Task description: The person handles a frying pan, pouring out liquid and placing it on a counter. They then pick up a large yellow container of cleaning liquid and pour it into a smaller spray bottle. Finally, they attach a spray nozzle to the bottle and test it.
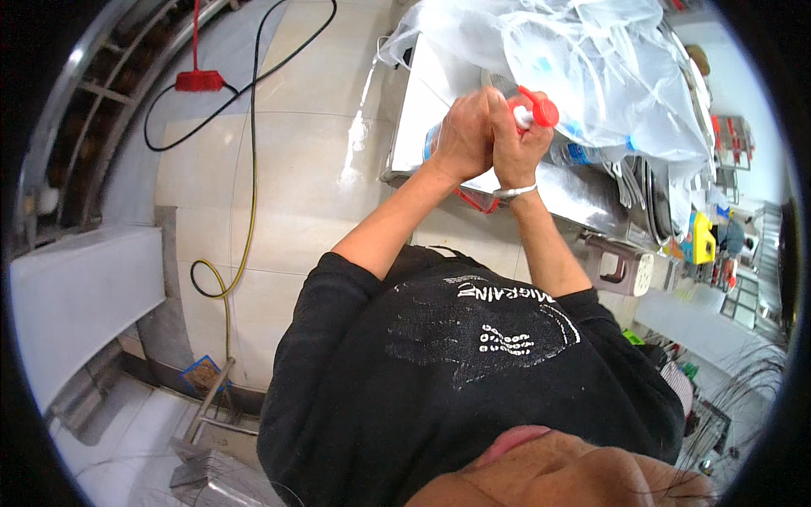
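Note:
Over the corner of a stainless steel table [424,82], my two hands are closed together around a pump bottle. A red pump head [545,113] with a white stem sticks out beyond my right hand [524,142], which grips near the bottle's top. My left hand [466,136] presses against the right one, its fingers curled. Past my left hand shows a clear and blue part [431,142], seemingly the bottle's body; my hands hide most of it. A white band [514,191] circles my right wrist. Just below my hands is a red-edged object [476,200], partly covered.
Clear plastic sheeting [608,70] covers much of the table, with a plastic water bottle [580,154] beside it. A plastic stool [614,265] and a yellow jug [702,237] stand to the right. A hose [255,158] and a red broom [199,80] are on the floor at left.

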Action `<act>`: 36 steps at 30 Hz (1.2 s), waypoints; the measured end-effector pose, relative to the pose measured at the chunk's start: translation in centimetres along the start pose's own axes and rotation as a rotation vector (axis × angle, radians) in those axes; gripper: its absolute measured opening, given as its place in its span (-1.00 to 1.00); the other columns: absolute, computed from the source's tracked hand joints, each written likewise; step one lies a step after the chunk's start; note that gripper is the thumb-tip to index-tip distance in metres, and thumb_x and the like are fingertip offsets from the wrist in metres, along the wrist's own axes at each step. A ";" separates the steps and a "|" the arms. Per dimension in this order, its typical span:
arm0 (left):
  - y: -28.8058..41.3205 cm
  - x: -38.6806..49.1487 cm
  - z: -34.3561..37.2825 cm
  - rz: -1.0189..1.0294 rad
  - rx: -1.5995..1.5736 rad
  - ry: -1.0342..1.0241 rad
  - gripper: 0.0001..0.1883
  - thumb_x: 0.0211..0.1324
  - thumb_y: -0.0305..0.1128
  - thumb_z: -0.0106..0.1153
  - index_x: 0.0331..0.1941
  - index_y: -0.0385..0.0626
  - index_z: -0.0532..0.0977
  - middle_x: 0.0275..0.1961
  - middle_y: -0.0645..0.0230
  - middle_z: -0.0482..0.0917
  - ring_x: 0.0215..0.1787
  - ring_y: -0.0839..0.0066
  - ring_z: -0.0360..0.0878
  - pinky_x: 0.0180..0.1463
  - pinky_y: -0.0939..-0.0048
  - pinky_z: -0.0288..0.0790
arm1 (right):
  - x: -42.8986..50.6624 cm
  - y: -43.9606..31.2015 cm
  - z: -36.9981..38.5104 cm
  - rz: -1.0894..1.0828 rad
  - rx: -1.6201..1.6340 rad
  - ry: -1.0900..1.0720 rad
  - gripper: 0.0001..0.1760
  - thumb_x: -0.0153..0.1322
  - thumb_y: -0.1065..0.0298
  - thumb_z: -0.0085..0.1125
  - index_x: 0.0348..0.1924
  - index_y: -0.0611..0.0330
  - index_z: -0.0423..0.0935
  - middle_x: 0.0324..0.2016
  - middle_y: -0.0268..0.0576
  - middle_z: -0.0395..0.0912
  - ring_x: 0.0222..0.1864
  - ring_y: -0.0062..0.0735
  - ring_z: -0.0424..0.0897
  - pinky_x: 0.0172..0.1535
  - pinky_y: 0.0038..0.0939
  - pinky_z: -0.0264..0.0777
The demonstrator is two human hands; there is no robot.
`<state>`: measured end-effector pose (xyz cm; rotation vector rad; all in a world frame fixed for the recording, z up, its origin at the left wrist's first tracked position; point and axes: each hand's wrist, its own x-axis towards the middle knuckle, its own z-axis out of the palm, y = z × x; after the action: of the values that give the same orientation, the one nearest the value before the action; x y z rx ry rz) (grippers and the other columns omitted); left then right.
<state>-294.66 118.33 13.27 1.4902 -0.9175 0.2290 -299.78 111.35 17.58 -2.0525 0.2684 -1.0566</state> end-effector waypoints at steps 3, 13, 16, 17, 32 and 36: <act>0.1 -0.4 1.1 0.035 0.087 0.040 -0.59 0.11 -0.33 0.24 0.02 -0.09 0.35 -0.03 0.20 0.45 -0.09 0.14 0.48 -0.06 0.14 0.34 | -0.1 -0.5 -0.1 0.152 0.102 0.051 -0.65 0.38 0.14 0.40 -0.40 0.24 0.53 -0.51 -0.35 0.47 -0.45 -0.57 0.44 -0.33 -0.52 0.36; -1.3 -4.2 0.8 -0.016 0.186 0.024 -0.08 -0.15 -0.28 0.46 0.30 -0.15 0.14 0.13 0.10 0.38 0.19 0.06 0.33 0.25 0.03 0.16 | 0.7 0.4 -0.2 0.135 0.291 -0.061 -0.75 0.34 0.37 0.39 -0.48 0.20 0.46 -0.54 -0.40 0.45 -0.48 -0.64 0.39 -0.34 -0.53 0.33; -5.6 -4.4 -4.2 -0.482 -0.348 -0.411 -0.18 -0.25 -0.44 0.51 0.19 -0.13 0.30 0.01 0.15 0.50 0.06 0.13 0.48 0.17 0.14 0.38 | 0.8 0.3 -0.1 0.052 0.324 -0.134 -0.76 0.30 0.45 0.37 -0.48 0.21 0.42 -0.48 -0.35 0.44 -0.45 -0.61 0.40 -0.32 -0.52 0.34; -6.3 -3.9 -5.4 -0.758 -0.615 -0.597 -0.30 -0.21 -0.47 0.49 0.11 -0.14 0.38 -0.07 0.18 0.55 -0.01 0.17 0.54 0.11 0.19 0.44 | 0.6 0.3 -0.1 0.048 0.323 -0.172 -0.76 0.30 0.46 0.37 -0.47 0.22 0.42 -0.47 -0.33 0.45 -0.44 -0.60 0.40 -0.31 -0.52 0.34; -3.4 -8.2 -0.2 -0.166 0.068 -0.153 -0.17 -0.26 -0.32 0.55 0.17 -0.12 0.31 0.14 0.12 0.39 0.12 0.04 0.39 0.16 0.12 0.33 | 0.2 0.7 -0.6 0.240 0.445 -0.053 -0.85 0.30 0.54 0.27 -0.49 0.22 0.46 -0.48 -0.29 0.53 -0.44 -0.62 0.46 -0.33 -0.53 0.38; -6.4 -3.6 -2.9 -0.093 -0.104 -0.621 0.27 -0.46 -0.12 0.66 0.43 -0.12 0.09 0.44 0.08 0.24 0.43 0.06 0.23 0.48 0.15 0.15 | 0.4 0.4 -0.8 0.271 0.527 -0.133 -0.86 0.30 0.56 0.25 -0.47 0.23 0.45 -0.47 -0.28 0.53 -0.43 -0.61 0.45 -0.33 -0.54 0.36</act>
<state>-291.74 121.58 6.69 1.5251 -1.3206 -0.3677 -300.10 110.43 17.83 -1.5513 0.1700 -0.7250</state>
